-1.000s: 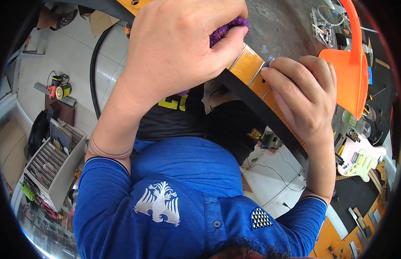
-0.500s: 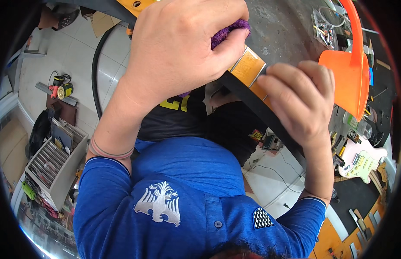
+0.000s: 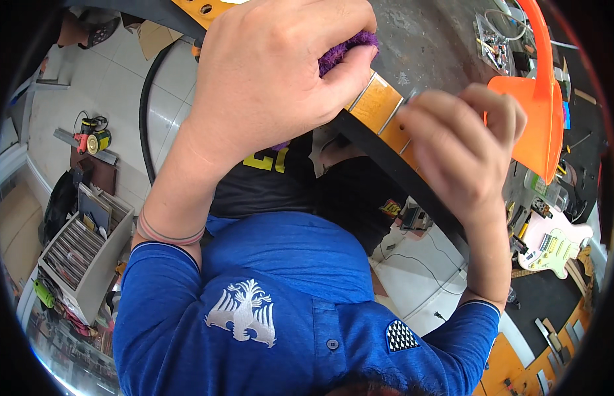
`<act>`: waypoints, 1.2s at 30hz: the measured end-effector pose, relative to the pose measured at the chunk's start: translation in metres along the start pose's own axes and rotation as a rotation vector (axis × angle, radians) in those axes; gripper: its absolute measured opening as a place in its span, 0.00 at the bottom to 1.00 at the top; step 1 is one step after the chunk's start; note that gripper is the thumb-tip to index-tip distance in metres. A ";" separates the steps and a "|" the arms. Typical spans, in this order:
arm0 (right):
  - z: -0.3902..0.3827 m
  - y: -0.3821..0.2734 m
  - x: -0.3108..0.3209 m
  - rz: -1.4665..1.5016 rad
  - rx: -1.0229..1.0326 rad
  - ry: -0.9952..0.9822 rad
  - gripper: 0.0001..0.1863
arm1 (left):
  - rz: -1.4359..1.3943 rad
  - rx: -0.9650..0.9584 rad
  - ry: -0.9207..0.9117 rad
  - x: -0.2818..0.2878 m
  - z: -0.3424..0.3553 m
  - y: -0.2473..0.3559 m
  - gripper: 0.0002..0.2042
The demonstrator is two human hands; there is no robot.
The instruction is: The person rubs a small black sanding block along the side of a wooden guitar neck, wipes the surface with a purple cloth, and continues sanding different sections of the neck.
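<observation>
Left hand (image 3: 274, 72) is bunched tight round a purple cloth (image 3: 346, 49), fingers closed on it, pressing it onto the orange wooden guitar neck (image 3: 376, 105) that runs slantwise w/ a black edge along its near side. Only a tuft of the cloth pokes out past the thumb; the rest is hidden under the palm. Right hand (image 3: 462, 148) sits further down the same neck, fingers curled in over the wood and touching it, it looks like it's steadying the piece, but I can't tell whether it's pinching anything small, the fingertips are blurred. The neck lies on a grey surface (image 3: 426, 39), w/ an orange plastic dustpan (image 3: 535, 112) just beyond the right hand. As for progress: the wiping looks mid-way to my eye. The bare stretch between the two hands is glossy, the part under the left hand is being worked, and whatever lies under the right hand seems not reached yet. Off to the right edge there's a pale pink guitar body (image 3: 558, 241); lower left, a grey rack of tools (image 3: 82, 254) on the floor.
</observation>
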State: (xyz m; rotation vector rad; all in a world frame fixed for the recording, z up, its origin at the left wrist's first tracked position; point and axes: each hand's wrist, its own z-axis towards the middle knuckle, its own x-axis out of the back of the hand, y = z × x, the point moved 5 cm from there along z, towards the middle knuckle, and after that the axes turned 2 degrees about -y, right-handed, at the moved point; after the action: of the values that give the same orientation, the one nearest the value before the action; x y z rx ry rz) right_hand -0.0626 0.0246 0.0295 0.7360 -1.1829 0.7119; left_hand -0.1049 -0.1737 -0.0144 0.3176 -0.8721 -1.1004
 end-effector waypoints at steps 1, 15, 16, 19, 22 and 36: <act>-0.001 -0.002 0.000 0.020 0.009 0.019 0.18 | 0.011 -0.001 -0.006 -0.001 0.000 0.000 0.05; -0.003 -0.002 -0.002 0.004 0.007 0.019 0.15 | 0.019 0.038 -0.048 -0.002 0.003 0.001 0.05; 0.003 0.008 -0.001 -0.019 -0.032 0.003 0.14 | 0.008 0.022 -0.024 0.000 0.002 0.004 0.05; -0.001 -0.001 -0.002 0.008 0.006 0.037 0.14 | -0.007 0.028 -0.018 0.000 0.000 0.004 0.05; 0.001 0.002 0.000 0.038 0.015 0.031 0.15 | -0.005 0.006 -0.001 -0.001 0.002 0.003 0.05; 0.014 0.035 0.007 -0.101 -0.011 0.034 0.15 | -0.002 0.063 -0.075 -0.002 0.002 0.005 0.04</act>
State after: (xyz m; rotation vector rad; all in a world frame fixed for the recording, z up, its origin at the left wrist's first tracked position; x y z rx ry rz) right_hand -0.0970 0.0334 0.0435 0.7662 -1.1101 0.6306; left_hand -0.1038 -0.1697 -0.0105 0.3313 -0.9749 -1.0937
